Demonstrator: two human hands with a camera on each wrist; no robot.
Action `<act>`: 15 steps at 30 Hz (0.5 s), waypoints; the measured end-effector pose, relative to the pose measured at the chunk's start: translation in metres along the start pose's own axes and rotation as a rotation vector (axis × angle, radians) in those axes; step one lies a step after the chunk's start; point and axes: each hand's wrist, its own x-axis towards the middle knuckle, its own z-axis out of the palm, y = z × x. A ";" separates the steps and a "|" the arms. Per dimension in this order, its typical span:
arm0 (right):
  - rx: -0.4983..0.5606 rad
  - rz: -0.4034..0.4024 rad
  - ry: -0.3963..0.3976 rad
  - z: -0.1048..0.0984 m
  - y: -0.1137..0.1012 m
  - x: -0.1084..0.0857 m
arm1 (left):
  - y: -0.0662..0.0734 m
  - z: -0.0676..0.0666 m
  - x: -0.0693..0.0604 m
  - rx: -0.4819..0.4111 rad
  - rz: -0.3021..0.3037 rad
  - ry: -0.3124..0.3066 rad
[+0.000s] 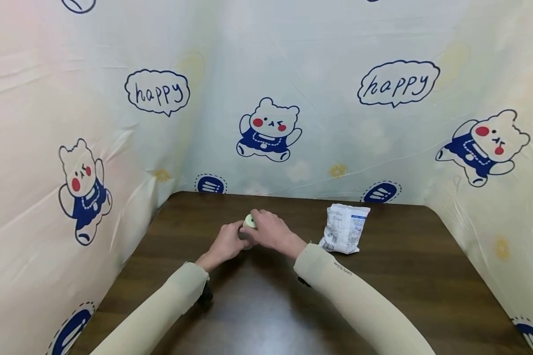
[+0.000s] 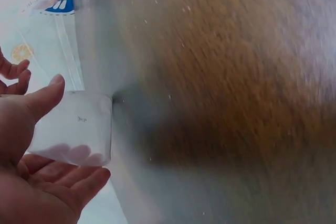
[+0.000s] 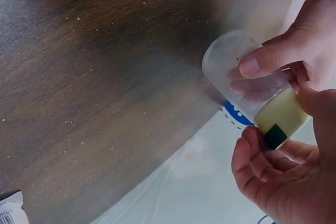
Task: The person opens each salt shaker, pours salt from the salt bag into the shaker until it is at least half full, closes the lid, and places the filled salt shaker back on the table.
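- See the translucent container (image 3: 240, 88) over the far part of the dark table (image 1: 257, 310), left of the white packet (image 1: 345, 229); cannot tell if touching the wood.
- Clasped round the body between thumb and fingers of the left hand (image 1: 226, 241).
- Gripped at the pale green lid (image 3: 286, 114) by the curled fingers of the right hand (image 1: 271, 230).
- Likely light, and smooth enough to slip from a loose hold.
- Probably thin-walled, slightly springy; may dent under hard squeezing.
- Best held low round the body and by the lid's sides, clear of the dark green tab (image 3: 274, 136).
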 end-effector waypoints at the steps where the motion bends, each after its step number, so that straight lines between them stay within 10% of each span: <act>1: 0.011 0.000 -0.003 0.001 0.001 -0.001 | -0.001 0.001 -0.001 0.003 0.005 -0.005; 15: 0.103 -0.061 -0.028 -0.002 0.004 0.001 | -0.003 -0.003 0.001 0.014 0.033 -0.022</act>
